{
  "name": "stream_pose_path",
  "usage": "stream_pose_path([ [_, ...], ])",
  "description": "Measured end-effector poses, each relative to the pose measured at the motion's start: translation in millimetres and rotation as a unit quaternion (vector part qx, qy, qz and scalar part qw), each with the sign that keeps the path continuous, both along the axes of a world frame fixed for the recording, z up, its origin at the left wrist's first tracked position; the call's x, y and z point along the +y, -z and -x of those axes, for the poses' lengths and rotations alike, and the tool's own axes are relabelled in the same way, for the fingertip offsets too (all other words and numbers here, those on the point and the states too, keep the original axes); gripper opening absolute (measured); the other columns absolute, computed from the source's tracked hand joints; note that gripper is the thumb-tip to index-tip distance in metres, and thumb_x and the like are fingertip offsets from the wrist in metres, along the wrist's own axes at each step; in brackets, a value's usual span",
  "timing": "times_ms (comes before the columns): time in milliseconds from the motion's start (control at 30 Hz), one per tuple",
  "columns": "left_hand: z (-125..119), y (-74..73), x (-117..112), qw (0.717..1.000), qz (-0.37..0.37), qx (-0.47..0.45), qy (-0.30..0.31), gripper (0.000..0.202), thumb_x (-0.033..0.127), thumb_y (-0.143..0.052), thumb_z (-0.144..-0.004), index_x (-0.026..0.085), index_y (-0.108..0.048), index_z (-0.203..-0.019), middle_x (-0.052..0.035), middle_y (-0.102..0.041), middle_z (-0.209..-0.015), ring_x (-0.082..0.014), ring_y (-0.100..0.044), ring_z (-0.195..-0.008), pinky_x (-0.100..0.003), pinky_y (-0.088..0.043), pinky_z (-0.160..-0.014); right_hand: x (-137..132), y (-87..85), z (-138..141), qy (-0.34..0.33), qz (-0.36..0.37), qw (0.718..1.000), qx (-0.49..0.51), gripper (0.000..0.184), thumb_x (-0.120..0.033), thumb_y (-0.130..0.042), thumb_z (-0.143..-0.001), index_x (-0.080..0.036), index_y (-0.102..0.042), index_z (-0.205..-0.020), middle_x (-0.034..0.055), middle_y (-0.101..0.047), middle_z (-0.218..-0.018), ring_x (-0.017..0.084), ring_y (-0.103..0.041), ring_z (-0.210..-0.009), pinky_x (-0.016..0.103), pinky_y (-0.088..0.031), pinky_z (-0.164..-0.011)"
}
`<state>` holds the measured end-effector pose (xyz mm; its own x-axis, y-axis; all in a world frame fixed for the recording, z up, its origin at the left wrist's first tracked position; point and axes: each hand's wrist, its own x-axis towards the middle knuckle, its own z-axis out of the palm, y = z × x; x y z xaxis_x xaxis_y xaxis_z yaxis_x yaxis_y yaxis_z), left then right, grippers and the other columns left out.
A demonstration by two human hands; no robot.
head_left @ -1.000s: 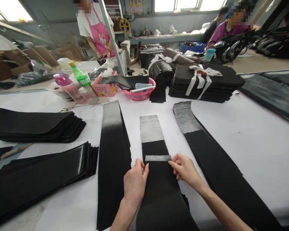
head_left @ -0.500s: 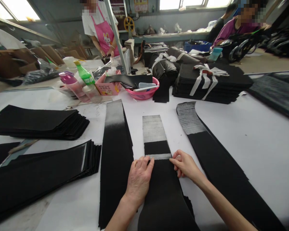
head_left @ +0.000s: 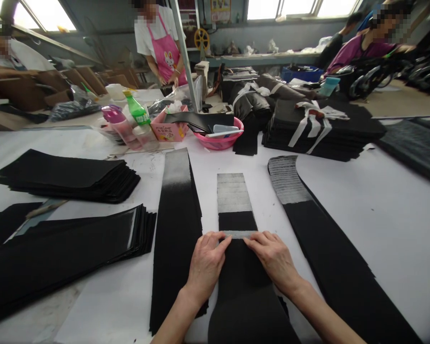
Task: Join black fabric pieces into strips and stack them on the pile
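In front of me a long black sheet strip (head_left: 249,296) runs toward my body, with a narrow grey band (head_left: 239,234) across its far edge. My left hand (head_left: 206,263) pinches that edge at its left side, thumb on top. At the right side my right hand (head_left: 275,260) does the same, its thumb and fingers closed on the edge. Beyond the band lies a black piece with a streaked grey end (head_left: 232,191); how it continues under the strip is hidden. A black stack with a shiny grey end (head_left: 175,220) lies left of my left hand.
Right of me curves a black stack with a grey striped end (head_left: 292,186). Two black stacks, one farther (head_left: 64,174) and one nearer (head_left: 75,258), lie left. Behind are a pink basin (head_left: 220,142), a green bottle (head_left: 136,111) and a tied black bundle (head_left: 322,134). Other people work beyond.
My right hand has moved inward and turned over the strip's edge, its thumb now on the band. The left hand stays at its side. The view has shifted slightly left.
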<state>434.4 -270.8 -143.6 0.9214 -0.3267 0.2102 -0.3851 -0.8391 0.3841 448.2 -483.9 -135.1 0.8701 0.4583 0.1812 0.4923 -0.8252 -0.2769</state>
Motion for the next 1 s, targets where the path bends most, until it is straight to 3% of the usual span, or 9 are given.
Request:
stream_pose_path([
  [200, -4.2, 3.2, 1.2, 0.998, 0.067, 0.008, 0.015, 0.043, 0.002, -0.046, -0.085, 0.023, -0.059, -0.121, -0.0061, -0.057, -0.115, -0.0216, -0.052, -0.112, -0.04, -0.045, -0.099, -4.1, -3.8, -1.2, 0.016, -0.026, 0.999, 0.031, 0.018, -0.02, -0.051, -0.095, -0.027, -0.067, -0.1, 0.0019, -0.066, -0.099, 0.019, -0.056, -0.088, 0.033, -0.04, -0.08],
  [400, -5.4, -1.1, 0.7, 0.998, 0.062, 0.023, 0.007, 0.038, 0.005, -0.05, -0.085, 0.024, -0.06, -0.117, -0.0056, -0.055, -0.114, -0.0217, -0.052, -0.109, -0.039, -0.046, -0.094, -6.1, -9.3, -10.5, 0.053, -0.06, 0.995, 0.068, 0.007, -0.018, -0.065, -0.086, -0.025, -0.065, -0.088, 0.0007, -0.062, -0.088, 0.019, -0.056, -0.085, 0.031, -0.042, -0.075],
  [533, -7.4, -2.9, 0.8, 0.998, 0.064, 0.024, 0.01, 0.03, 0.013, -0.052, -0.089, 0.025, -0.061, -0.115, -0.0062, -0.053, -0.113, -0.0221, -0.052, -0.106, -0.04, -0.046, -0.091, -2.5, -16.9, -18.0, 0.089, -0.052, 0.993, 0.063, 0.015, -0.019, -0.072, -0.08, -0.022, -0.058, -0.081, 0.0, -0.06, -0.083, 0.02, -0.055, -0.081, 0.031, -0.043, -0.071],
  [767, -16.2, 1.6, 0.8, 0.995, 0.095, 0.028, -0.006, 0.018, 0.022, -0.049, -0.095, 0.026, -0.066, -0.098, -0.0032, -0.056, -0.097, -0.0184, -0.054, -0.093, -0.034, -0.045, -0.081, 22.3, -9.4, -35.1, 0.043, -0.026, 0.997, 0.057, 0.016, -0.021, -0.072, -0.08, -0.024, -0.062, -0.092, 0.0007, -0.062, -0.092, 0.021, -0.055, -0.09, 0.033, -0.043, -0.077],
  [900, -23.1, 2.3, -0.1, 0.989, 0.14, 0.045, -0.034, 0.004, 0.02, -0.061, -0.088, 0.022, -0.062, -0.09, 0.0, -0.057, -0.089, -0.0169, -0.055, -0.086, -0.032, -0.044, -0.077, 25.0, -8.4, -41.6, 0.025, -0.004, 0.998, 0.059, 0.012, -0.021, -0.072, -0.08, -0.023, -0.061, -0.084, 0.0007, -0.061, -0.088, 0.021, -0.055, -0.088, 0.033, -0.042, -0.074],
  [1000, -26.8, 0.7, 0.6, 0.984, 0.155, 0.058, -0.065, 0.012, 0.019, -0.067, -0.082, 0.021, -0.058, -0.09, 0.0016, -0.056, -0.086, -0.0154, -0.055, -0.076, -0.03, -0.046, -0.072, 22.9, -10.8, -46.3, 0.006, -0.006, 0.997, 0.076, 0.014, -0.02, -0.073, -0.079, -0.022, -0.06, -0.082, 0.0007, -0.06, -0.087, 0.02, -0.054, -0.087, 0.031, -0.042, -0.072],
])
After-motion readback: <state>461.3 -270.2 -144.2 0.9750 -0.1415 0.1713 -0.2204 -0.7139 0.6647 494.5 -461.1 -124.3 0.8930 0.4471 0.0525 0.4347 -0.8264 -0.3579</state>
